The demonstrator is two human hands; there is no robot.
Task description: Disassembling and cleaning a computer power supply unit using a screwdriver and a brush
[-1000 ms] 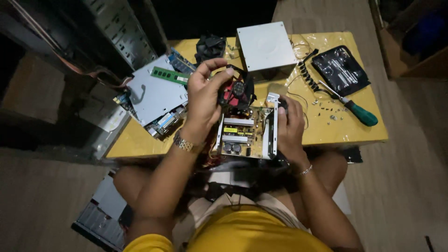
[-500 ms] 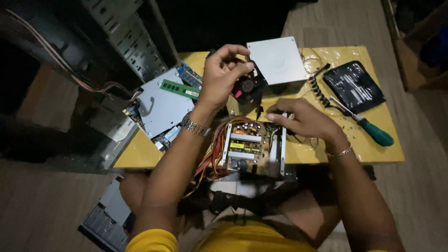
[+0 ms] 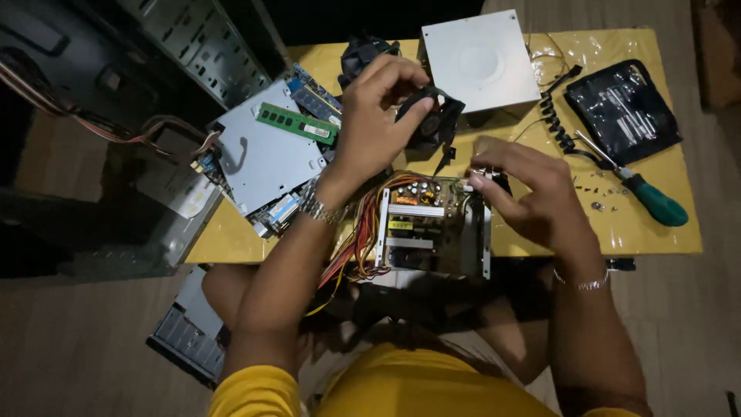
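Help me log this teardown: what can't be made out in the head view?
- Open power supply: far right corner hidden under the right hand.
- Black fan: partly covered by the left hand.
- Small screws near the green-handled screwdriver: too small to tell apart.
- Dark computer case: cut off by the left edge.

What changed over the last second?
The left hand lifted the black fan off the open power supply and now holds it above, toward the white cover. The right hand slid from the unit's right side to its far right corner. Screwdriver, memory stick and black pouch stayed put.
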